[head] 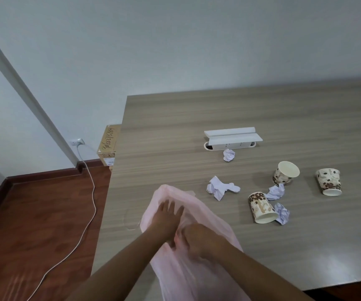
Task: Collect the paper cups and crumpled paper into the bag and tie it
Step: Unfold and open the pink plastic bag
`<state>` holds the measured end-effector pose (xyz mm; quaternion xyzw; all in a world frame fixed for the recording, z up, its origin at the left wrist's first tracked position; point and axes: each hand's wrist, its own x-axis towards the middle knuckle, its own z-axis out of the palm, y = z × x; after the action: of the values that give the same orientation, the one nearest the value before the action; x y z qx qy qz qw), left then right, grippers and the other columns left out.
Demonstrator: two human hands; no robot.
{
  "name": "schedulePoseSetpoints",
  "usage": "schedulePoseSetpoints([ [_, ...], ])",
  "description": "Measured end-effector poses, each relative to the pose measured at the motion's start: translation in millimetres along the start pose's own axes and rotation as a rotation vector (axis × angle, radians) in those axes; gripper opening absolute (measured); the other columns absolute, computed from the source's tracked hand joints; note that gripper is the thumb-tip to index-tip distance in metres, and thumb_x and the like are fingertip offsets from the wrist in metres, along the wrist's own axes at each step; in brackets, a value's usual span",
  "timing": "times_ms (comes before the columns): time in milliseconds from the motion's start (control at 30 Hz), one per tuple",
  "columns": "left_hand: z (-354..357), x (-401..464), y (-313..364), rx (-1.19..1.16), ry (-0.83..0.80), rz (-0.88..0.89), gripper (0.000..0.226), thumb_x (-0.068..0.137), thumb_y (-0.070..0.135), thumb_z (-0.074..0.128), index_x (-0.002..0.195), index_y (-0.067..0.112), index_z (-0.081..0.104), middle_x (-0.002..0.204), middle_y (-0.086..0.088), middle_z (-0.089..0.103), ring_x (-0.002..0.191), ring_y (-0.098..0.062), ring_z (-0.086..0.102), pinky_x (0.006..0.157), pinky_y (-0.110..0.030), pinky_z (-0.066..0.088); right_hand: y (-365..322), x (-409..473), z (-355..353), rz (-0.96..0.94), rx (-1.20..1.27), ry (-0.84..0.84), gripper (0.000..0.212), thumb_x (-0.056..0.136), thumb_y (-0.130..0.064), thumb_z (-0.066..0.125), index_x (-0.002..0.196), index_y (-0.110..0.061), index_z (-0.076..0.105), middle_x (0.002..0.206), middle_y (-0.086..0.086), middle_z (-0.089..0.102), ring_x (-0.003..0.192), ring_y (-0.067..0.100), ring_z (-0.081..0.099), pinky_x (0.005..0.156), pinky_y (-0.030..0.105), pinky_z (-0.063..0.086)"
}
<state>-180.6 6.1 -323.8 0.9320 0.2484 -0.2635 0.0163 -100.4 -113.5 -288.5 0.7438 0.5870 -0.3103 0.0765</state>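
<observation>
A thin pink plastic bag (183,276) lies on the wooden table (283,118) near its front left edge. My left hand (166,218) rests flat on the bag with fingers spread. My right hand (193,237) pinches the bag's film just beside it. Three patterned paper cups lie to the right: one tipped (286,172), one upside down (329,181), one on its side (261,210). Crumpled white paper balls sit among them: one (221,187), another (275,192), a third (282,213), and one farther back (228,154).
A white socket box with raised lids (231,137) sits in the table's middle. Left of the table are a cardboard box (107,146) on the floor and a white cable (88,203) running from a wall outlet (77,141) across the red-brown floor.
</observation>
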Motion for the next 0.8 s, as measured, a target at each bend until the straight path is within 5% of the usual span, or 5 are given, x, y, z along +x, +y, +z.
schedulePoseSetpoints([
  [100, 18.0, -9.7, 6.9, -0.114, -0.091, -0.132, 0.123, 0.075, 0.056, 0.074, 0.156, 0.010, -0.007, 0.162, -0.022, -0.001, 0.150, -0.039, -0.001, 0.122, -0.047, 0.007, 16.6, 12.1, 5.8, 0.032, 0.134, 0.178, 0.046, 0.084, -0.030, 0.065, 0.128, -0.019, 0.055, 0.128, 0.006, 0.057, 0.120, 0.029, 0.054, 0.093, 0.035, 0.040],
  [233, 28.9, -26.9, -15.7, -0.061, -0.159, -0.071, 0.053, 0.103, 0.031, 0.036, 0.155, 0.026, 0.023, 0.155, -0.009, 0.035, 0.137, -0.030, 0.041, 0.106, -0.036, 0.037, 38.6, 20.1, 5.6, 0.256, -0.163, -0.125, 0.113, 0.055, -0.053, 0.086, 0.148, -0.033, 0.026, 0.151, 0.008, 0.034, 0.141, 0.042, 0.028, 0.103, 0.074, 0.018],
  [433, 28.7, -46.7, -42.4, -0.162, -0.310, -0.246, 0.083, 0.098, 0.012, 0.047, 0.154, 0.037, -0.009, 0.156, -0.017, 0.028, 0.131, -0.026, 0.046, 0.105, -0.033, 0.042, 51.2, 11.4, -8.6, 0.402, -0.225, -0.307, 0.083, 0.086, -0.022, 0.072, 0.153, -0.026, 0.025, 0.160, 0.007, 0.023, 0.148, 0.031, 0.017, 0.117, 0.057, 0.008],
  [600, 42.6, -42.0, -38.7, -0.130, -0.347, -0.057, 0.094, 0.093, 0.017, 0.057, 0.154, 0.032, -0.013, 0.159, -0.013, 0.027, 0.128, -0.028, 0.049, 0.104, -0.038, 0.041, 39.6, 9.0, -2.9, 0.446, -0.372, -0.391, 0.095, 0.083, -0.027, 0.074, 0.156, -0.026, 0.014, 0.164, 0.014, 0.005, 0.149, 0.042, -0.007, 0.108, 0.072, -0.002],
  [800, 27.5, -14.6, -25.3, -0.465, -0.217, 0.046, 0.077, 0.078, 0.063, 0.065, 0.144, 0.035, 0.038, 0.146, 0.006, 0.047, 0.136, -0.024, 0.043, 0.110, -0.043, 0.036, 28.5, 17.4, 33.4, 0.137, -0.424, -0.353, 0.093, 0.088, -0.023, 0.064, 0.155, -0.037, 0.002, 0.163, 0.007, 0.010, 0.150, 0.038, 0.002, 0.102, 0.080, 0.002],
])
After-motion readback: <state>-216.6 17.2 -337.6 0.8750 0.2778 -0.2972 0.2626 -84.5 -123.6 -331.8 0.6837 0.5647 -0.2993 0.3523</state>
